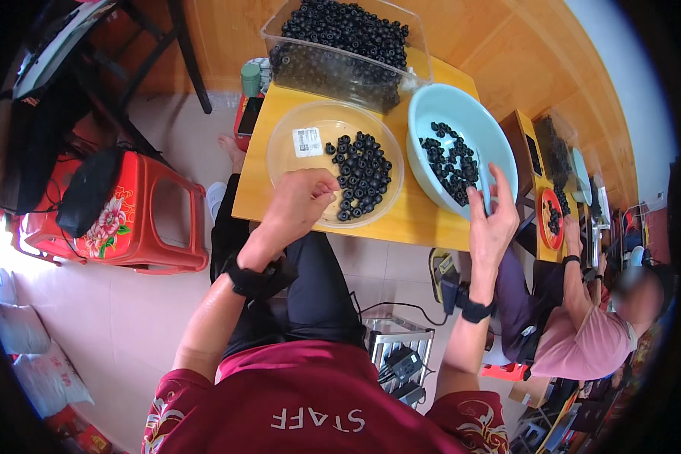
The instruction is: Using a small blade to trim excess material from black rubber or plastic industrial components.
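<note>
Closed in a pinch, my left hand (pixel 303 198) hovers over the near side of a shallow, clear round tray (pixel 287 155). Whatever is between its fingertips is too small to make out. Black ring-like pieces (pixel 362 172) with holes lie heaped in the tray's right half, beside a white label (pixel 307 142). My right hand (pixel 495 223) is at the near right rim of a light-blue basin (pixel 424 125). A slim light-blue piece (pixel 486 191) shows between its thumb and fingers. More black pieces (pixel 450 160) lie inside the basin.
A clear bin (pixel 333 87) full of black pieces stands at the yellow table's (pixel 250 181) back. To the left are a red stool (pixel 155 212) and a dark-framed stand (pixel 189 57). At right, a co-worker (pixel 583 340) sits by another table with a red tray (pixel 551 219).
</note>
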Motion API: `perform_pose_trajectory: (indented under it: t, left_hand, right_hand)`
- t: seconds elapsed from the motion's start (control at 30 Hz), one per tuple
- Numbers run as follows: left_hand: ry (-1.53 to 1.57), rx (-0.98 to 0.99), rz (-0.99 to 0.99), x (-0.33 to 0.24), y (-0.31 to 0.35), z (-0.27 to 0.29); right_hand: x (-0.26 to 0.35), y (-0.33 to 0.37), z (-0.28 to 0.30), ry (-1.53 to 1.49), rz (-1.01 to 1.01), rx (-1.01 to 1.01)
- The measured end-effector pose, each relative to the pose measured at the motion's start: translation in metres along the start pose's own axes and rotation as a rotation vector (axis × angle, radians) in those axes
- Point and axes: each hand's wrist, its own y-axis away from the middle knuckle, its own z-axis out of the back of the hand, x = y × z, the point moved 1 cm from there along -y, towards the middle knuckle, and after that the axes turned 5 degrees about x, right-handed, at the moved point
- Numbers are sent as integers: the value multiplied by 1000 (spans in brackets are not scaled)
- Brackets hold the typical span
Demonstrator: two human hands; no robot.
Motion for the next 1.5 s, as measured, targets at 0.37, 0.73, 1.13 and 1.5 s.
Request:
perform_pose_trajectory:
  t: [0.37,0.73,1.13,1.5]
  left_hand:
    - [-509,-75,-8,-4,-26,-52]
    - [-377,-61,-81,10,-24,-41]
    - [1321,233,187,11,82,2]
    - [1516,183,214,16,100,-6]
  right_hand:
    - [3,92,-34,-446,-264,131]
    - [24,109,-43,-384,-79,216]
    - [65,115,-39,-412,-36,507]
    - [95,117,-39,-342,261,563]
